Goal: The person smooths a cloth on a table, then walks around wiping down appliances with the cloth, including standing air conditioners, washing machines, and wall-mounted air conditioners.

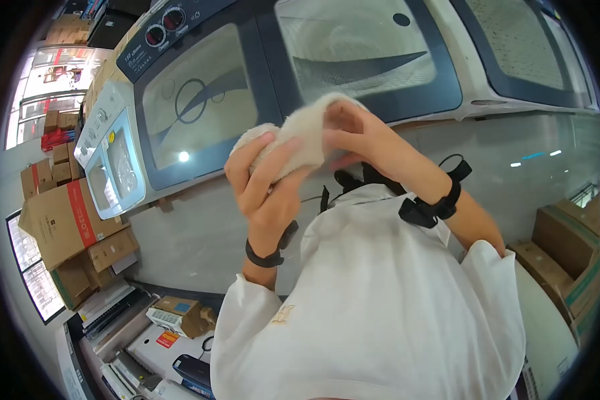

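Note:
A white, fluffy cloth [307, 137], bunched up and partly blurred, is held in front of my chest. My left hand [267, 177] wraps its fingers around the left, rolled-up part of the cloth. At the cloth's right end, my right hand [357, 133] has its fingers curled against the fabric, gripping it. Both hands are raised near the front edge of a washing machine [203, 107] with a dark-framed, see-through lid. Each wrist wears a black strap.
More washing machines [533, 47] stand in a row along the far side, with a small light-blue one [117, 153] at the left end. Cardboard boxes [67, 213] are stacked at left, and other boxes [567, 240] at right. Grey floor [180, 243] runs between.

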Available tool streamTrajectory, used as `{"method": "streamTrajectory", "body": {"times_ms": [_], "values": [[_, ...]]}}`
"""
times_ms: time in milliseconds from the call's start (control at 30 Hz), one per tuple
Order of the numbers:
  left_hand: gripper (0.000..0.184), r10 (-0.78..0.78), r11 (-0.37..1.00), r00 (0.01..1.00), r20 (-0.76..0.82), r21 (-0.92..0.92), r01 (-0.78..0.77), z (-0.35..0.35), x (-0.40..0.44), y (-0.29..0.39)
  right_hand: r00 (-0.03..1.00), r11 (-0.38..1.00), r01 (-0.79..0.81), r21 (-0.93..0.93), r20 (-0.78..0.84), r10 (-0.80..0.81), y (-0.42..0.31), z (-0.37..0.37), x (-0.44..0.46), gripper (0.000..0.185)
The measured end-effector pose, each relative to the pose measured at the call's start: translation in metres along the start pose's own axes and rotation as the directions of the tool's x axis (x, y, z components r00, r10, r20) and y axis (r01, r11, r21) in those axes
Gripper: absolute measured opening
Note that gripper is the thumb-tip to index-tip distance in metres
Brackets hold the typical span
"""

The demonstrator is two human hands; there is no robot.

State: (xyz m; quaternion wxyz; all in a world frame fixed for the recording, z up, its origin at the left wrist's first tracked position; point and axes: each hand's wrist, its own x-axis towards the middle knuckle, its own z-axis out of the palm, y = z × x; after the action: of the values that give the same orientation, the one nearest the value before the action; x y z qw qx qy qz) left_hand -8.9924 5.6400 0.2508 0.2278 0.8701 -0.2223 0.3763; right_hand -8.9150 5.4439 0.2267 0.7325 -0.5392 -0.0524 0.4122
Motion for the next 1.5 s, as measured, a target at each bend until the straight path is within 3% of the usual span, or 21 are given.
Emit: {"method": "streamTrajectory", "body": {"times_ms": [67,167,233,267,333,400,467,567,667,767,867,967,1033,1067,1133,1200,1300,1333,1400,1433,1500], "values": [[0.020,0.015,1.000,0.999,-0.050,0.022,-0.014,0.001,0.009,0.006,0.996,0.994,-0.052,-0.101,-0.072,0.045,-0.011,-0.007,0.006,0.050],[0.018,0.057,0.997,0.974,-0.217,0.068,-0.043,0.014,0.019,0.012,0.971,0.969,-0.231,-0.091,0.048,0.236,-0.017,-0.014,0.020,0.055],[0.006,0.006,0.999,0.994,-0.108,0.048,-0.001,0.021,0.022,0.021,0.986,0.988,-0.106,0.112,0.144,0.090,-0.005,-0.023,0.032,0.056],[0.013,-0.023,0.999,0.998,-0.050,0.039,0.025,0.024,0.023,0.023,0.984,0.974,-0.055,0.219,0.179,0.015,-0.002,-0.028,0.036,0.057],[0.013,-0.203,0.941,0.978,-0.043,-0.286,0.183,0.035,0.005,0.013,0.997,0.980,0.003,0.198,0.080,-0.019,-0.003,-0.038,0.040,0.054],[0.017,-0.434,0.728,0.901,0.015,-0.584,0.360,0.036,0.000,0.003,0.992,0.989,0.117,0.086,0.047,-0.121,-0.007,-0.050,0.038,0.047],[0.027,-0.666,0.353,0.730,0.153,-0.798,0.489,0.028,0.005,-0.003,0.955,0.951,0.288,-0.110,0.106,-0.277,-0.017,-0.060,0.032,0.038],[0.048,-0.749,0.378,0.573,0.333,-0.495,0.782,0.039,0.013,-0.018,0.970,0.965,0.226,-0.132,0.123,-0.210,-0.024,-0.055,0.026,0.033],[0.046,-0.673,0.249,0.348,0.653,-0.243,0.938,0.051,-0.009,-0.031,0.926,0.864,0.378,-0.331,0.124,-0.357,-0.031,-0.045,0.024,0.033],[0.036,-0.583,0.201,0.382,0.717,-0.328,0.923,0.052,0.004,-0.030,0.828,0.551,0.352,-0.756,-0.023,-0.560,-0.046,-0.040,0.024,0.031],[0.031,-0.593,0.298,0.453,0.666,-0.341,0.892,0.049,0.002,-0.046,0.844,0.666,0.273,-0.694,-0.160,-0.512,-0.051,-0.048,0.021,0.031],[0.023,-0.696,0.508,0.582,0.421,-0.284,0.813,0.033,0.023,-0.057,0.686,0.521,0.317,-0.793,-0.188,-0.703,-0.057,-0.045,0.019,0.028],[0.021,-0.855,0.382,0.464,0.231,-0.325,0.865,0.018,0.019,-0.082,0.692,0.567,0.292,-0.770,-0.239,-0.681,-0.073,-0.044,0.010,0.025],[0.021,-0.836,0.455,0.522,0.168,-0.318,0.832,0.014,0.024,-0.089,0.693,0.586,0.280,-0.760,-0.263,-0.671,-0.083,-0.042,0.007,0.024],[0.023,-0.778,0.591,0.627,0.035,-0.296,0.751,0.009,0.047,-0.100,0.591,0.315,0.312,-0.896,-0.077,-0.803,-0.098,-0.041,0.015,0.022],[0.023,-0.730,0.661,0.681,0.066,-0.189,0.726,0.004,0.075,-0.110,0.477,-0.024,0.318,-0.948,0.181,-0.860,-0.115,-0.049,0.036,0.024],[0.027,-0.568,0.814,0.822,0.038,0.176,0.554,0.026,0.084,-0.135,0.598,-0.163,0.128,-0.978,0.207,-0.774,-0.140,-0.047,0.065,0.018],[0.031,-0.485,0.832,0.873,0.042,0.328,0.447,0.031,0.083,-0.139,0.570,-0.233,0.113,-0.966,0.255,-0.781,-0.134,-0.045,0.064,0.023],[0.041,-0.313,0.882,0.947,0.068,0.391,0.263,0.031,0.073,-0.129,0.495,-0.385,0.060,-0.921,0.362,-0.790,-0.120,-0.045,0.070,0.035],[0.046,-0.228,0.889,0.970,0.082,0.425,0.173,0.033,0.063,-0.124,0.524,-0.298,0.105,-0.949,0.307,-0.795,-0.108,-0.039,0.067,0.037],[0.052,-0.373,0.927,0.862,0.343,0.182,0.328,0.043,0.026,-0.117,0.610,-0.082,0.187,-0.979,0.181,-0.772,-0.064,-0.016,0.045,0.041]]}}
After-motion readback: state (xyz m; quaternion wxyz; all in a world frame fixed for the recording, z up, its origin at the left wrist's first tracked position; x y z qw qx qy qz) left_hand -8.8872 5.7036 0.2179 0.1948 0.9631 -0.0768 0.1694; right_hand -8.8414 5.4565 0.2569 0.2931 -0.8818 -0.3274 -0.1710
